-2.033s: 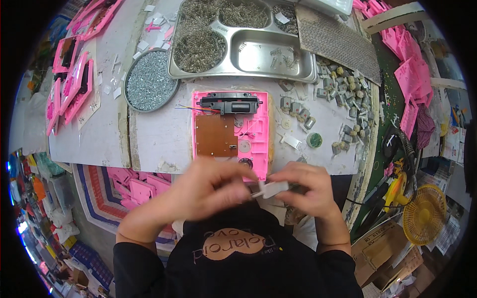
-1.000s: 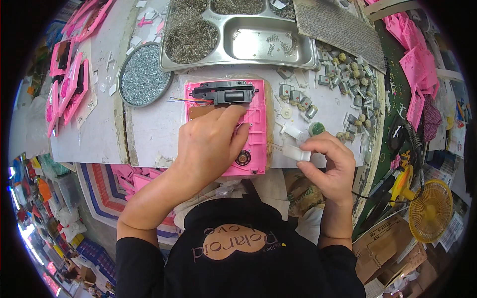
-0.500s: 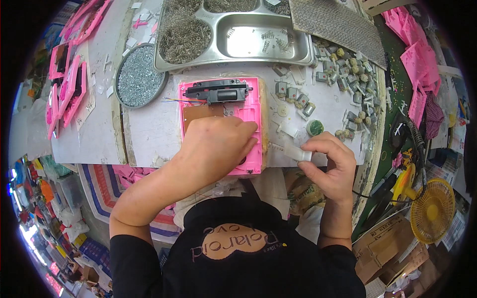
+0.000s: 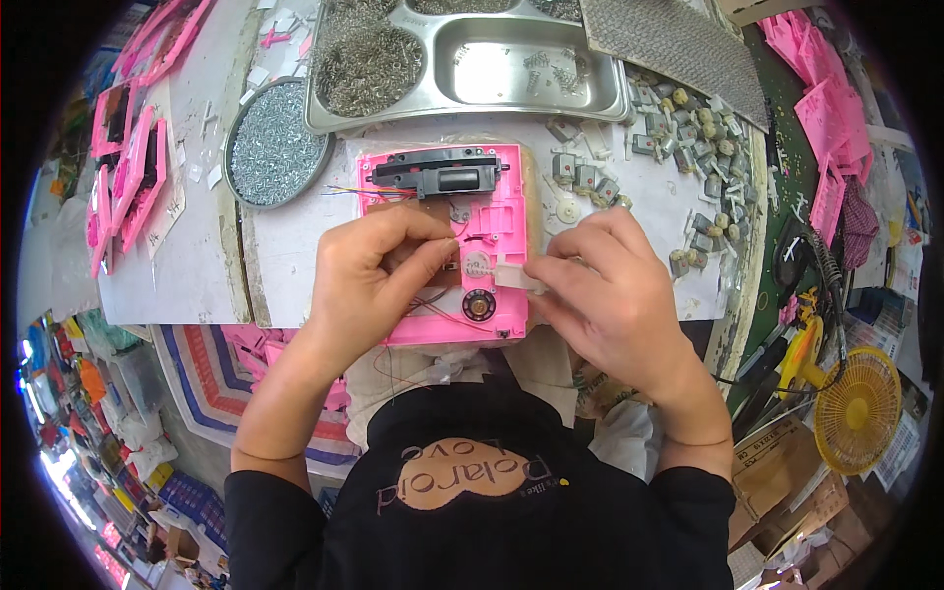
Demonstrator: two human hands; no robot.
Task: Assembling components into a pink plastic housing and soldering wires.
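Observation:
A pink plastic casing (image 4: 418,329) lies in front of me with its inside facing up. Across its far end sits a black plastic part (image 4: 433,177), and a round black speaker (image 4: 479,305) is near its close right corner. My right hand (image 4: 615,295) pinches a whitish translucent plastic piece (image 4: 511,276) over the casing's right side, beside a round pale disc (image 4: 477,264). Over the brown board (image 4: 440,208), my left hand (image 4: 379,270) has thumb and forefinger pressed together; what is between them, if anything, is hidden. Thin wires (image 4: 433,313) run below its fingers.
A metal tray (image 4: 472,120) with springs stands beyond the casing. To its left is a round dish of small metal screws (image 4: 277,147). Several small motors (image 4: 688,147) lie at the right, near a textured grey sheet (image 4: 678,54). More pink casings (image 4: 133,187) lean at the left.
My left hand has drawn back leftward from the casing's right side, uncovering the speaker and disc. My right hand has brought the translucent piece leftward over the casing.

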